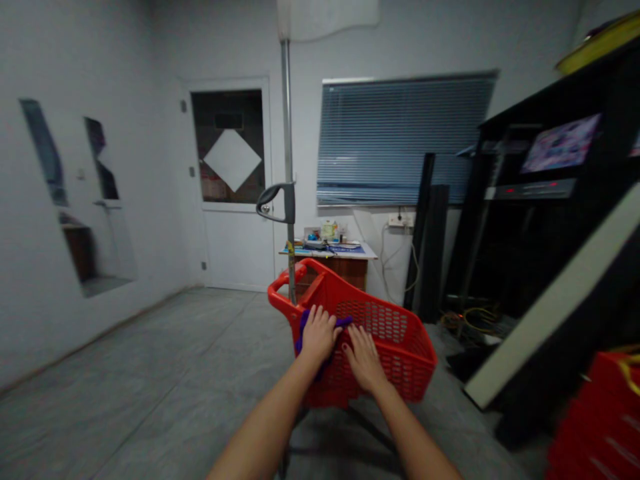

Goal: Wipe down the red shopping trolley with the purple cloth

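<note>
A red plastic shopping basket (400,347) on a wheeled frame stands on the floor in front of me. A grey pole with a curved handle (287,200) rises from its far end. My left hand (317,333) lies on a purple cloth (303,322) draped over the basket's near rim, fingers curled onto it. My right hand (363,357) rests beside it on the rim and the cloth's other end, fingers stretched forward.
A small wooden desk (350,263) with clutter stands by the far wall under a blue blind (400,140). A white door (233,187) is at the back left. Dark shelving (550,220) and a leaning board (550,300) fill the right; another red basket (600,420) sits low right.
</note>
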Tool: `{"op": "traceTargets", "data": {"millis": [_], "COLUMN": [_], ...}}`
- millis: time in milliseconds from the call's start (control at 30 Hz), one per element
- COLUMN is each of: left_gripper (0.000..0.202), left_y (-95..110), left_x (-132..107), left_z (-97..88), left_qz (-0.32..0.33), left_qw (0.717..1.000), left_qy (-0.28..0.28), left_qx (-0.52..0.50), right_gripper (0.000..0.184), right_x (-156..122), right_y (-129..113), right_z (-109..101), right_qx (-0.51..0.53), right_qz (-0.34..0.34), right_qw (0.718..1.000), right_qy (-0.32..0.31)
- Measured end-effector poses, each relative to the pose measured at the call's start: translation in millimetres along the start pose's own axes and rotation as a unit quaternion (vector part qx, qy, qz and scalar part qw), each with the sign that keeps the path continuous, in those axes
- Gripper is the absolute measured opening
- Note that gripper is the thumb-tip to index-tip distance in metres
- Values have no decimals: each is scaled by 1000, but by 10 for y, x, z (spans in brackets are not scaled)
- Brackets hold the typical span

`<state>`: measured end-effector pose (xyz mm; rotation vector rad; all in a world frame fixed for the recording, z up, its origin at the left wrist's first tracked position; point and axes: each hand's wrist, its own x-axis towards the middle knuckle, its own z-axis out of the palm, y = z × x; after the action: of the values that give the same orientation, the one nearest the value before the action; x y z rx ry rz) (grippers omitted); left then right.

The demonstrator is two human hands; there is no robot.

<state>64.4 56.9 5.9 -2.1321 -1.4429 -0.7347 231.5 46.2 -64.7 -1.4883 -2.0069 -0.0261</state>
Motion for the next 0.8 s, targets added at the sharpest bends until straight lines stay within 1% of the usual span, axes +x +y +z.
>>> {"op": "traceTargets", "data": {"millis": [100, 167, 233, 300, 433, 467, 533, 600, 700, 733, 800], "left_gripper": [29, 31, 38, 40, 35, 35, 33, 33, 34, 34, 33], "left_y": [-258, -419, -469, -376, 16, 83, 107, -21, -328, -402, -446], "left_x": [31, 13, -19, -45, -31, -13, 33, 76, 106, 109, 118], "left_z": [-149, -203, -190, -124, 44, 72, 93, 68, -18, -43, -62], "left_qz": [-28, -44, -51, -51, -14, -3, 21, 26, -14, -23, -26], "left_qw": [999, 998, 997, 998, 1000, 1000, 1000, 999, 999, 999, 999], "left_qy": [31, 49, 51, 41, 2, -8, -21, -17, 18, 26, 30], "left_qx": [17, 20, 15, 10, 6, 5, 5, 16, 37, 40, 36], "right_gripper": [61, 60, 59, 58, 56, 56, 56, 55, 52, 52, 53], "right_x": [-73, -93, -81, -48, 21, 31, 43, 50, 60, 64, 70], "right_y": [88, 109, 87, 39, -34, -35, -17, 19, 67, 77, 86], "right_z": [-41, -70, -92, -104, -93, -86, -75, -66, -43, -28, 13], "right_qx": [-12, -7, 2, 13, 22, 20, 14, 8, -1, -4, -9], "right_qz": [16, 16, 26, 40, 52, 53, 48, 36, 16, 13, 12], "right_qw": [1000, 1000, 1000, 999, 998, 998, 999, 999, 1000, 1000, 999], "right_qy": [12, 5, -2, -6, -2, 1, 3, 4, 15, 22, 35]}}
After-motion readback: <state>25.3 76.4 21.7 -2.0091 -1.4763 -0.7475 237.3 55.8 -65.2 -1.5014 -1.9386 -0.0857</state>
